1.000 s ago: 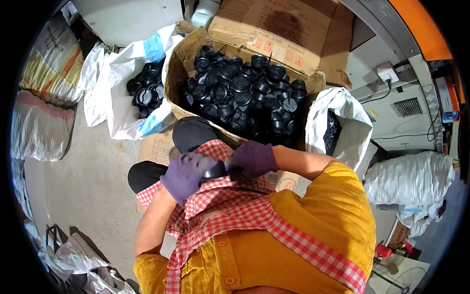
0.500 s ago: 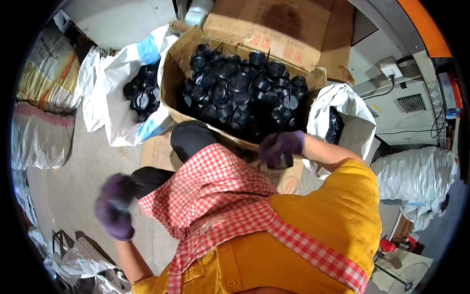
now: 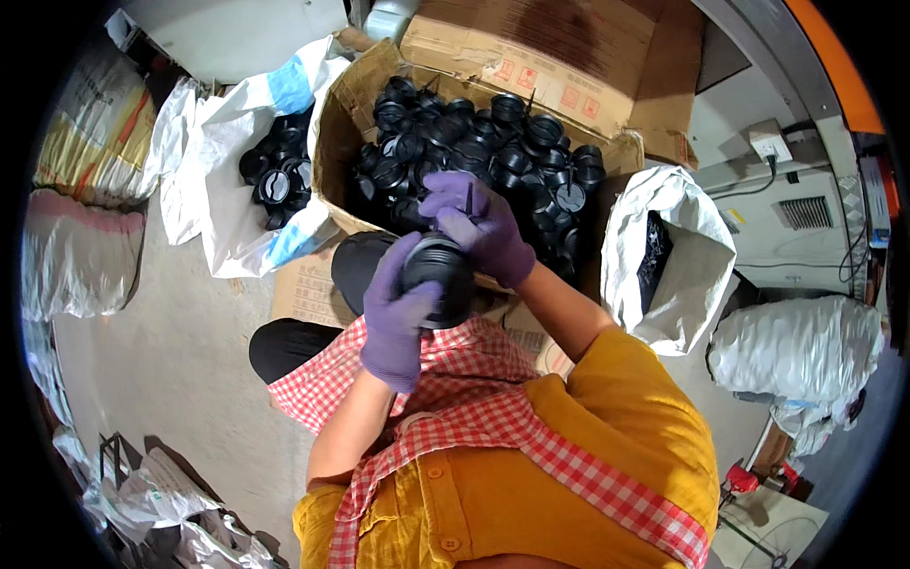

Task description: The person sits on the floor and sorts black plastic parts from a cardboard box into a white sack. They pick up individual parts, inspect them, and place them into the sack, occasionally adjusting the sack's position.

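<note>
Both my hands wear purple gloves and meet over my lap, in front of a cardboard box (image 3: 334,142) full of black round plastic parts (image 3: 474,142). My left hand (image 3: 398,318) grips the side of one black round part (image 3: 444,280). My right hand (image 3: 479,228) rests on the top of that same part, with a thin dark piece sticking up between its fingers. A red and white checked cloth (image 3: 455,398) covers my lap below the hands.
A white sack (image 3: 227,180) at the left holds more black parts. Another white sack (image 3: 678,256) stands open at the right, beside a filled grey-white sack (image 3: 796,351). Flat cardboard (image 3: 308,284) lies on the concrete floor (image 3: 171,360). Bundled bags (image 3: 81,256) line the left edge.
My left hand has swung up from low at my left side to the lap. My right hand came back from the box, and both now hold a black round part.
</note>
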Motion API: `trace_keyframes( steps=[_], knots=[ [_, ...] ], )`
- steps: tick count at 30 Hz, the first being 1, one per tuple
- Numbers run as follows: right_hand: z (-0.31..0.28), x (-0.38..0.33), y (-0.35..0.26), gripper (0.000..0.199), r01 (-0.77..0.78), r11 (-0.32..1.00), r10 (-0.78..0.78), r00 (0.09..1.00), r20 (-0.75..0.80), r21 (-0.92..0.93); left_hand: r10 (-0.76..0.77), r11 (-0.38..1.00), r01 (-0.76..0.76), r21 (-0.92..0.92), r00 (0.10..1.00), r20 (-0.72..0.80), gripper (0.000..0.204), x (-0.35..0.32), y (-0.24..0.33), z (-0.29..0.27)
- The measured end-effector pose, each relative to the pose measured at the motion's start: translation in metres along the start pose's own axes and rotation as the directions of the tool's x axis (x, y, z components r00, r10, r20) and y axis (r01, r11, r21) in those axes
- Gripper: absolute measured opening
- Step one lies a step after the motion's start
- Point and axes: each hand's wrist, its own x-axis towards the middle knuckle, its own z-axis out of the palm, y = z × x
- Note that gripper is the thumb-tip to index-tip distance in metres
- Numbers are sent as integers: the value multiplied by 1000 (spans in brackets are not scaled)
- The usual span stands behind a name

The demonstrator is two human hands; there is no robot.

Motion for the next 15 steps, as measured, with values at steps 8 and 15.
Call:
trace_keyframes(
  steps=[8, 15],
  knots=[
    [1, -11, 124, 19, -194, 801, 40, 961, -273, -566, 373, 475, -375, 796, 905, 204, 45, 9, 53, 5],
    [-101, 61, 180, 21, -509, 612, 117, 815, -568, -605, 614, 252, -194, 948, 790, -1, 79, 107, 53, -100]
  ],
)
